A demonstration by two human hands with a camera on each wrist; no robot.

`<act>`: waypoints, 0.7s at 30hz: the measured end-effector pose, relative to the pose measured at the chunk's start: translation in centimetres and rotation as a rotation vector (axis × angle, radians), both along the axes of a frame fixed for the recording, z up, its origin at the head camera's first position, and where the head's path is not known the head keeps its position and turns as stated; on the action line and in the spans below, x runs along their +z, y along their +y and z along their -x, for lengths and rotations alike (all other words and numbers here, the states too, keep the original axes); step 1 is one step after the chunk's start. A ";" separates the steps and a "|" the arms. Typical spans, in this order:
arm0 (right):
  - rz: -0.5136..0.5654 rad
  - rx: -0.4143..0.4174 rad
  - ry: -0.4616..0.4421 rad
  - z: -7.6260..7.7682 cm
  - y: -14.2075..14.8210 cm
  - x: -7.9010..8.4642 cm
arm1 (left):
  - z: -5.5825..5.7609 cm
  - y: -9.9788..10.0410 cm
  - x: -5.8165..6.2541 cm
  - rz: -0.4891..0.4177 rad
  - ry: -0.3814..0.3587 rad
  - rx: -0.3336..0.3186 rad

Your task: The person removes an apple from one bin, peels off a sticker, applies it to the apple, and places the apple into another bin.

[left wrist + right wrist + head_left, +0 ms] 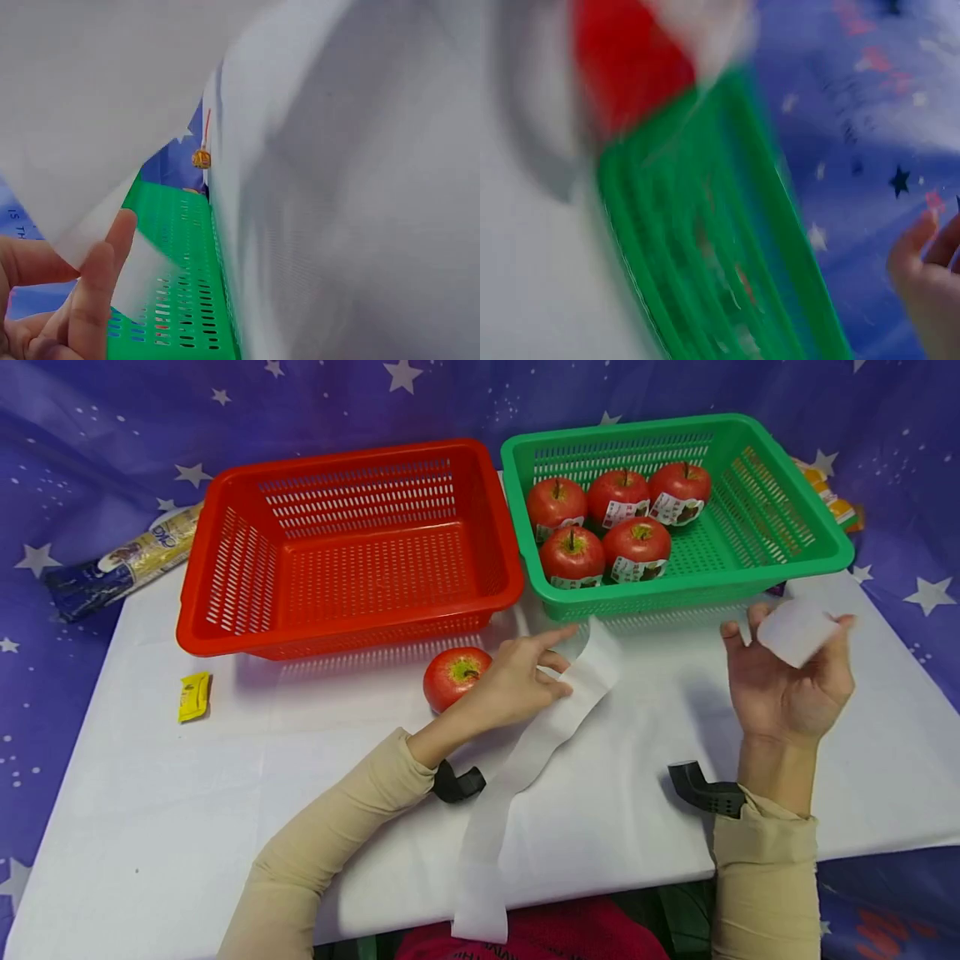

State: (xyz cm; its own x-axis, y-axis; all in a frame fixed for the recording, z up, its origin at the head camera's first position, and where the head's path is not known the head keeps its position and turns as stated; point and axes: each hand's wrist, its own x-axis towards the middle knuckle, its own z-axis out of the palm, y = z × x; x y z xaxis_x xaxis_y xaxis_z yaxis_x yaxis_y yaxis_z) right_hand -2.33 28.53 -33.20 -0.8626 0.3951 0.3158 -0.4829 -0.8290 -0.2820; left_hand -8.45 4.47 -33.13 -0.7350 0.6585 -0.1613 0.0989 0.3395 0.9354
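My left hand [521, 681] pinches a long white paper strip [498, 822] between thumb and fingers near its upper end. The strip runs down across the table and hangs over the front edge. In the left wrist view the fingertips [97, 262] grip its corner. A red apple [450, 677] sits on the table behind the left wrist, partly covered by it. My right hand [783, 693] is raised to the right, holding a small white label [797, 631] at its fingertips; blur softens its outline. Several apples [572, 553] with printed white labels lie in the green basket [750, 578].
An empty red basket [360, 639] stands at the back left beside the green one. A small yellow packet [194, 697] lies on the table at left. Behind the red basket rests a long blue-and-yellow package [131, 560]. An orange package [832, 497] shows behind the green basket.
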 end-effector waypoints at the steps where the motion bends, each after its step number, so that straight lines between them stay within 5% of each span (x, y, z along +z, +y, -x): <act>1: 0.004 0.147 0.067 0.0 0.2 -0.4 | 0.0 0.0 -0.1 0.018 -0.006 0.004; 4: -0.278 0.476 0.182 0.6 -0.2 -2.4 | 0.1 0.0 -0.2 0.036 0.012 -0.021; 8: -0.875 0.587 0.161 1.6 -1.1 -5.2 | 0.0 -0.1 -0.1 0.000 0.053 -0.076; 10: -1.041 0.637 0.136 1.6 -1.3 -5.7 | 0.0 -0.1 -0.1 -0.035 0.072 -0.091; 13: -1.128 0.669 0.131 1.3 -1.6 -5.6 | 0.1 -0.1 0.0 -0.072 0.079 -0.094; 18: -1.175 0.593 0.078 1.0 -2.6 -3.8 | -0.1 0.2 -0.1 -0.088 0.041 -0.073; 21: -1.188 0.592 0.011 1.0 -1.9 -3.3 | -0.5 0.7 -0.3 -0.027 0.112 -0.119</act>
State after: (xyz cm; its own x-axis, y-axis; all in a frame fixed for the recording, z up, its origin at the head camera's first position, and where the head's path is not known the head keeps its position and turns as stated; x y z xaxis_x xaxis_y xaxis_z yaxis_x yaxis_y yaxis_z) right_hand -3.37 26.66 -36.47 -0.8029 -0.5564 0.2138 -0.1435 -0.1677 -0.9753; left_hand -8.00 5.12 -33.45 -0.6643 0.7448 -0.0638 0.2406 0.2938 0.9251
